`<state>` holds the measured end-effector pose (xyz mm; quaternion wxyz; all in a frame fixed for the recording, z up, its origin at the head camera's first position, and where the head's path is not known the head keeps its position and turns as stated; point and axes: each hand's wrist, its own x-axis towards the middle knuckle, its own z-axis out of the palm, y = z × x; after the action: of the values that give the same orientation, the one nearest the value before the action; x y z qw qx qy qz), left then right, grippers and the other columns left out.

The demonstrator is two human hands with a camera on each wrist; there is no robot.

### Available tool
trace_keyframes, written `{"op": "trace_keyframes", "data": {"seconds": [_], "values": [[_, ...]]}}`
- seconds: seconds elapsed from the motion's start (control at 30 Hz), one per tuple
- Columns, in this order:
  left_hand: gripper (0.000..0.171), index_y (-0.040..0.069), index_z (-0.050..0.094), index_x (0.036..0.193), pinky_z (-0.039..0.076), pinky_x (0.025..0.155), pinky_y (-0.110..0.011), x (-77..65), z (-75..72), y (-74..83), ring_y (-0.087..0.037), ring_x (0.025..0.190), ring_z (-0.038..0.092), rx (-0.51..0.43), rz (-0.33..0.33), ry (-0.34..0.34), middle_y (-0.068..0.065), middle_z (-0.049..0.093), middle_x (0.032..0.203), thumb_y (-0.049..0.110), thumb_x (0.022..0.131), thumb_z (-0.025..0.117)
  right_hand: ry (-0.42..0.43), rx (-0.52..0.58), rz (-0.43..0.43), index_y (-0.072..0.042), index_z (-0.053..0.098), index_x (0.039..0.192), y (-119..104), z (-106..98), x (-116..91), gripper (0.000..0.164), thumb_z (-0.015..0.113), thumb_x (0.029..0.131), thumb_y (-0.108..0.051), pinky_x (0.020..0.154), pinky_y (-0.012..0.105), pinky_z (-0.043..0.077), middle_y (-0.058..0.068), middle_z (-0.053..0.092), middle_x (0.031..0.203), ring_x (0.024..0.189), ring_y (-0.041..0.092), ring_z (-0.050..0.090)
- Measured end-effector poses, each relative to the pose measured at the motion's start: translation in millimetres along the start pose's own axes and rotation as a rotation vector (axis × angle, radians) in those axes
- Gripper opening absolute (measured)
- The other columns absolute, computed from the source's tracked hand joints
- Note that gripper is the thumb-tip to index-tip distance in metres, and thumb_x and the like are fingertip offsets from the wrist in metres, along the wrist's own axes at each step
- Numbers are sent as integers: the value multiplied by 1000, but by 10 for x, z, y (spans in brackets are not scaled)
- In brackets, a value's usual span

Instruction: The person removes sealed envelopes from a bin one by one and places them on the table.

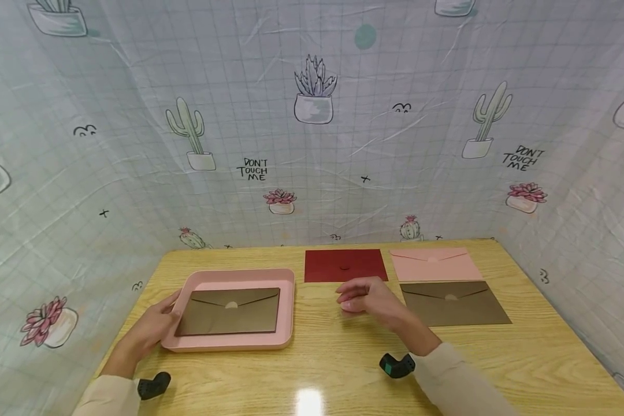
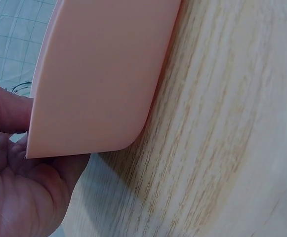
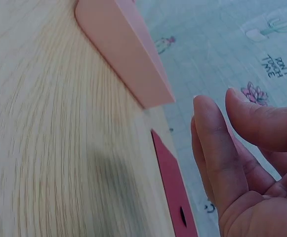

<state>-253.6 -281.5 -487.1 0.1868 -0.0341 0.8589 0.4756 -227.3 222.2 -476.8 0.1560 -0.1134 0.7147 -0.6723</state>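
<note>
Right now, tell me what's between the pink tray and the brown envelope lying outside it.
In the head view, the right hand is between the pink tray and that brown envelope; otherwise, bare wooden table.

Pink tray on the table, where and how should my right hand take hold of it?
Probably by the right short wall of the pink tray, your right hand coming from the right, thumb inside the rim and fingers outside. That wall stands up with bare table beside it, and the brown envelope inside leaves a gap there. Your left hand holds the opposite end.
</note>
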Motion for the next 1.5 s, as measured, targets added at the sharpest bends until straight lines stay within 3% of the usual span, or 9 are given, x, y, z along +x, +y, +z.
{"op": "trace_keyframes", "data": {"seconds": [0.13,0.37,0.57,0.8,1.07,1.33,1.47,1.5], "values": [[68,11,-5,167,26,123,-68,-8,-10,-24,-60,153,17,4,0,1,-39,9,168,11,111,34,-13,17,-5,18,59,132,2,152,91,40,67,94,6,93,53,61,22,73,109,97,25,76],[68,10,-5,167,27,123,-68,-29,-21,13,-60,154,19,14,1,5,-38,10,168,11,110,33,-11,30,16,16,62,131,-36,414,228,39,68,94,7,95,54,60,34,69,116,97,24,76],[67,11,-4,167,29,123,-67,-18,-35,19,-59,154,21,-3,5,3,-38,10,168,12,110,32,-12,49,34,13,63,131,-71,618,332,39,68,93,8,96,53,60,33,69,120,102,31,76],[68,10,-3,167,29,123,-68,-27,-31,16,-59,154,20,-5,-2,10,-38,12,168,10,110,32,-48,70,37,13,62,131,-116,862,454,40,67,92,9,94,47,63,36,66,125,99,25,76],[67,11,-3,167,30,122,-68,-26,-19,-8,-60,153,20,-24,-7,5,-39,10,168,9,111,32,-49,87,61,10,61,134,-158,1144,552,42,61,92,15,89,42,65,35,61,131,104,31,73],[68,11,-3,167,29,123,-67,-26,-4,-25,-59,154,20,-22,-11,5,-38,11,168,9,109,33,-8,22,121,5,58,137,-218,1430,601,45,66,93,5,98,49,61,31,54,142,120,39,65],[69,11,-3,167,30,123,-67,-11,-3,-21,-58,154,22,-25,4,1,-38,12,168,8,108,33,27,-57,144,4,53,144,-252,1523,621,51,67,95,-3,101,48,57,28,50,149,123,29,59],[69,11,-3,167,30,123,-66,-9,-4,-21,-57,154,22,-26,5,0,-37,12,169,8,108,34,38,-59,156,4,50,146,-258,1547,630,53,67,96,-4,96,47,56,27,48,151,114,27,60]]}}
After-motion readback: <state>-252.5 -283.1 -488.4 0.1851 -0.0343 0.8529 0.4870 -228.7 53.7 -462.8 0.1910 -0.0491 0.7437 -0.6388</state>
